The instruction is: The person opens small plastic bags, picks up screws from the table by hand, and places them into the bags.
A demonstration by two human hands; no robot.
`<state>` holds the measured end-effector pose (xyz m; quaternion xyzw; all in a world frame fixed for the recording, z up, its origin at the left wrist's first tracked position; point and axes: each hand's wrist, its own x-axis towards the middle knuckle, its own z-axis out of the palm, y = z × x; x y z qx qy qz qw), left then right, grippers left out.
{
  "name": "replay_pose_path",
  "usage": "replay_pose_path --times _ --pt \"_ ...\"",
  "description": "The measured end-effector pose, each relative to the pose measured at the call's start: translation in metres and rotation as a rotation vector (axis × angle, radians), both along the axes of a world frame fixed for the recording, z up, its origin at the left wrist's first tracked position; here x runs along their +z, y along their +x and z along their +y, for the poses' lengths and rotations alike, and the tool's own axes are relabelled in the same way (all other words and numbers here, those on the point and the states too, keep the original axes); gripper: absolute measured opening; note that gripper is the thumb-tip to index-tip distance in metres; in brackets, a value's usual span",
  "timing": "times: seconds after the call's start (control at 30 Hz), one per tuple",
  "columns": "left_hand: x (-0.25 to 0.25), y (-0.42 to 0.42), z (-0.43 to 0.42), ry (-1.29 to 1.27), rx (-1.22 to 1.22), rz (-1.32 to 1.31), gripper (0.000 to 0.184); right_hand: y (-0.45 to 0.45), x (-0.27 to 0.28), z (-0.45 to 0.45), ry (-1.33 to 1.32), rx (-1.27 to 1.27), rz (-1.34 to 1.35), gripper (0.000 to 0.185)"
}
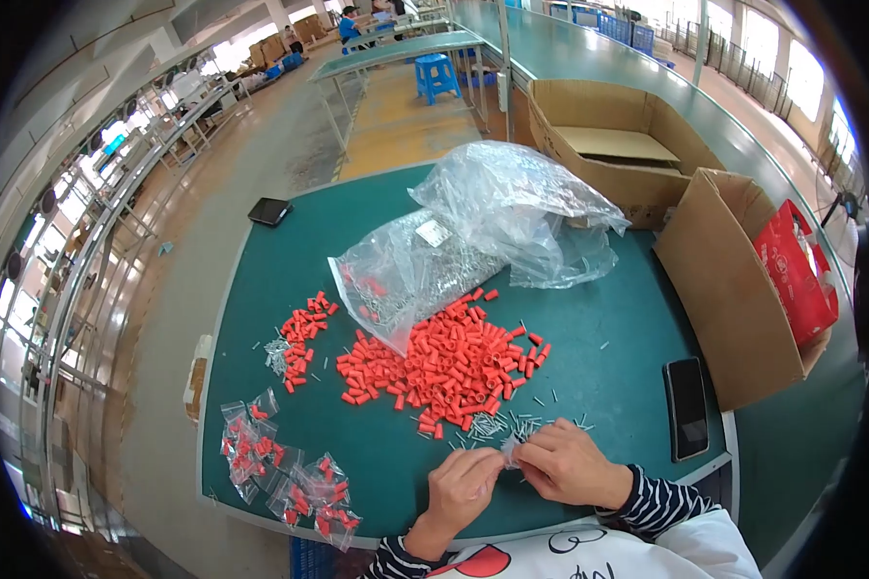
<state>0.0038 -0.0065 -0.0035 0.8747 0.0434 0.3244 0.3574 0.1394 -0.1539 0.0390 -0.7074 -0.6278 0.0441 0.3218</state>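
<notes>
My left hand (466, 484) and my right hand (563, 463) meet near the table's front edge, fingers closed on a small clear plastic bag (511, 452) between them. What the bag holds is hidden by my fingers. Just beyond my hands lie loose metal screws (488, 425). Behind these is a large heap of red plastic tubes (454, 362). A smaller group of red tubes (304, 328) lies to the left, beside a little pile of screws (277, 355). Small clear bags with red pieces (319, 497) rest at the front left.
A large clear plastic bag of metal parts (434, 261) lies behind the heap. Cardboard boxes (724, 289) stand at the right, one with a red bag (797, 275). A phone (686, 408) lies right, another dark device (269, 211) back left. People sit far off.
</notes>
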Motion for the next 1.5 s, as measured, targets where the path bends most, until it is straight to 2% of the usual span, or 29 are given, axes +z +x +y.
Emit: replay_pose_path --times 0.1,0.3,0.5,0.63,0.73,0.93,1.23,1.33,1.37,1.5 --pt "-0.004 0.003 0.003 0.01 0.052 -0.024 0.015 0.003 -0.001 -0.001 0.047 -0.032 -0.054 0.015" --pt "-0.003 0.005 0.001 -0.059 0.06 0.115 0.015 0.002 -0.002 -0.004 0.138 -0.14 -0.097 0.013" --pt "0.006 0.004 0.003 -0.249 -0.159 0.135 0.046 0.006 -0.001 -0.022 -0.024 -0.031 -0.148 0.018" --pt "-0.002 0.003 0.003 -0.361 -0.329 0.159 0.059 0.0 0.007 -0.023 -0.016 0.035 -0.058 0.021" --pt "-0.001 0.001 0.003 -0.403 -0.316 0.175 0.061 -0.002 0.005 -0.023 0.015 0.033 -0.004 0.02" --pt "0.007 0.004 0.003 -0.298 -0.389 0.202 0.058 -0.007 0.003 -0.03 -0.025 -0.017 0.057 0.023" --pt "0.001 0.005 -0.003 -0.341 -0.405 0.154 0.039 -0.005 0.0 -0.039 -0.04 0.026 0.194 0.034" --pt "0.003 0.004 -0.001 -0.366 -0.33 0.162 0.038 0.006 0.003 -0.044 -0.013 -0.187 0.321 0.032" --pt "0.004 0.004 -0.001 -0.357 -0.309 0.155 0.038 0.012 0.002 -0.04 0.033 -0.307 0.206 0.023" --pt "0.004 0.004 -0.003 -0.312 -0.276 0.144 0.038 0.036 -0.008 -0.033 -0.107 -0.311 -0.038 0.014"
